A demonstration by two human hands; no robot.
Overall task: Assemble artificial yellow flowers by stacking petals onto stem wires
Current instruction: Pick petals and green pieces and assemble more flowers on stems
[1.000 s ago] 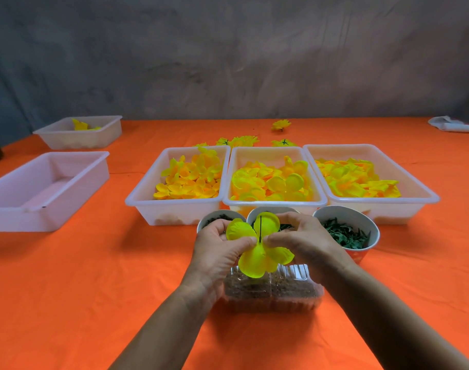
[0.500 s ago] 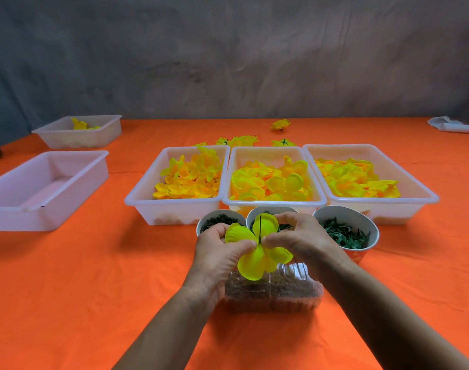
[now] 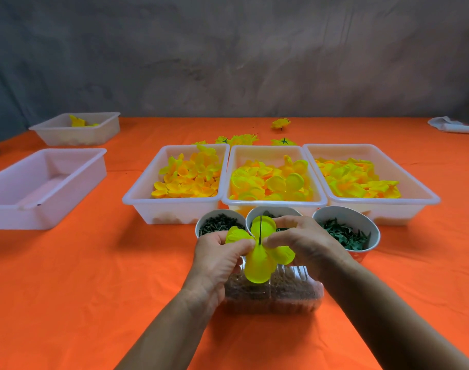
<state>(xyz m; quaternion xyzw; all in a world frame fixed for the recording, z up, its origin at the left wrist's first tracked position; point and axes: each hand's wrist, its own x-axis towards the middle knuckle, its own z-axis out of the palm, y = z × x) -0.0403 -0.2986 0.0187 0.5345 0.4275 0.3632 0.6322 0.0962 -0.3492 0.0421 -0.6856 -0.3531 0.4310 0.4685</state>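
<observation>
A yellow petal layer [image 3: 258,264] with four rounded lobes sits on a thin dark stem wire [image 3: 260,229] that pokes up through its centre. My left hand [image 3: 217,259] pinches the petal layer from the left. From the right, my right hand [image 3: 305,245] pinches it at the centre, beside the wire. Both hands hover over a clear plastic box [image 3: 294,295] of brown bits. Behind them, three white trays hold yellow petals: left [image 3: 137,194], middle [image 3: 276,202], right [image 3: 428,197].
Three bowls stand before the trays: dark pieces on the left [image 3: 216,225], one behind the petals [image 3: 281,212], green leaves on the right [image 3: 346,232]. An empty white tray [image 3: 41,182] and a farther tray [image 3: 75,129] lie left. Finished flowers [image 3: 238,140] lie behind, on the orange cloth [image 3: 94,289].
The petal layer has slid slightly lower on the wire and both hands have shifted a little, still pinching it.
</observation>
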